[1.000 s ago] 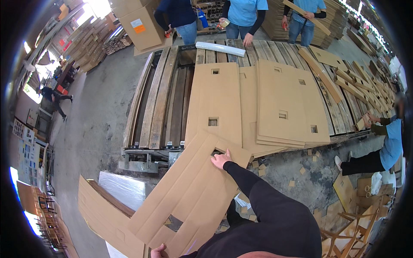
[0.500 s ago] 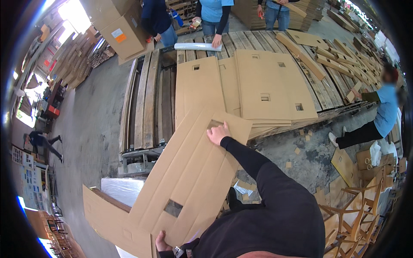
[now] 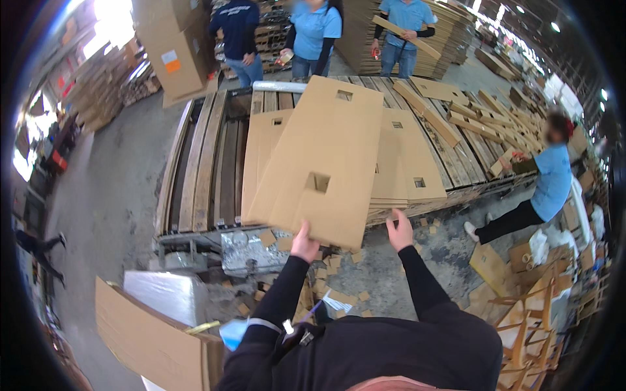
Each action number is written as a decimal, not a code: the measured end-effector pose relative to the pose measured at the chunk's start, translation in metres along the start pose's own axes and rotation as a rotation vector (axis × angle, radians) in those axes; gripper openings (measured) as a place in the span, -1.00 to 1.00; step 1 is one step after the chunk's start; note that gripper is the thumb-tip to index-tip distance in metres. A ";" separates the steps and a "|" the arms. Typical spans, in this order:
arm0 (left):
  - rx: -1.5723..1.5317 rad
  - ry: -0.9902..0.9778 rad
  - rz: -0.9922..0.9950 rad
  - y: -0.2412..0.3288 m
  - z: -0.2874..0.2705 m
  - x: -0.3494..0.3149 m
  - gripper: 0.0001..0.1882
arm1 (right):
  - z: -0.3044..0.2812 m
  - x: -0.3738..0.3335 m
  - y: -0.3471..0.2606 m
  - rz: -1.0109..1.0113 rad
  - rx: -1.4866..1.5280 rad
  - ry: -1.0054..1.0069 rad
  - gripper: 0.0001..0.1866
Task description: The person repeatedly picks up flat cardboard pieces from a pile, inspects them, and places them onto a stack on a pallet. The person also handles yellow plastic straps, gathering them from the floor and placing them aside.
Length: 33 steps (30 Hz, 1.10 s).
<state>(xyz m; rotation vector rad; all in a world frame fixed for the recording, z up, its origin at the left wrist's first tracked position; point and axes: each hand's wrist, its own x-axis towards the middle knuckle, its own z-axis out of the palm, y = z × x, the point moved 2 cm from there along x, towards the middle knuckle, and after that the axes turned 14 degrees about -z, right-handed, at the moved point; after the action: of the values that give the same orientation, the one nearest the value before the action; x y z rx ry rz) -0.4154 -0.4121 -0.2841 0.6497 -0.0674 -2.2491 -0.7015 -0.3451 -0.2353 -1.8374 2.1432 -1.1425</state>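
A flat cardboard sheet (image 3: 332, 140) with two square cut-outs slants up over the slatted wooden table (image 3: 202, 163). My left hand (image 3: 305, 242) grips its near edge, thumb on the upper face and the other fingers hidden beneath. My right hand (image 3: 400, 231) is off the sheet, to its right, with fingers apart and nothing in them. Just beyond that hand lies a stack of similar cardboard sheets (image 3: 417, 163). Another cardboard sheet (image 3: 261, 140) rests on the table at left, partly covered by the one I hold.
Several co-workers stand across the table; another person (image 3: 551, 176) works at its right end beside cardboard strips (image 3: 502, 120). A clear plastic roll (image 3: 280, 86) lies at the far edge. At lower left stand an open carton (image 3: 150, 339) and a plastic-wrapped block (image 3: 163, 293). Cardboard scraps litter the floor.
The sheet has swung from beside the table, at lower left, up and over it. My right hand has let go of it; my left hand has moved forward, still gripping it.
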 end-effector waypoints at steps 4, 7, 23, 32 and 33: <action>0.345 0.214 -0.668 -0.047 0.020 0.011 -0.23 | -0.001 -0.101 0.071 0.436 -0.217 -0.410 -0.38; 0.638 -0.123 -0.700 -0.071 0.007 -0.042 -0.38 | 0.017 -0.169 0.088 0.527 -0.258 -0.665 -0.28; 0.440 1.853 1.078 0.031 -0.228 -0.610 -0.77 | 0.291 -0.198 -0.370 -0.713 0.523 -1.214 -0.58; 0.162 2.136 0.338 0.000 -0.340 -0.698 -0.38 | 0.344 -0.342 -0.556 -0.792 0.397 -1.128 -0.35; 0.079 2.026 0.292 0.001 -0.347 -0.697 -0.39 | 0.349 -0.347 -0.559 -0.708 0.408 -1.216 -0.34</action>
<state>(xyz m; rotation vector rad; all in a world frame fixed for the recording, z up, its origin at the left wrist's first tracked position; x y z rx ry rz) 0.1437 0.1291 -0.2840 2.3339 0.6686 -0.5134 0.0261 -0.1977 -0.2910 -2.1941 0.5812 -0.2270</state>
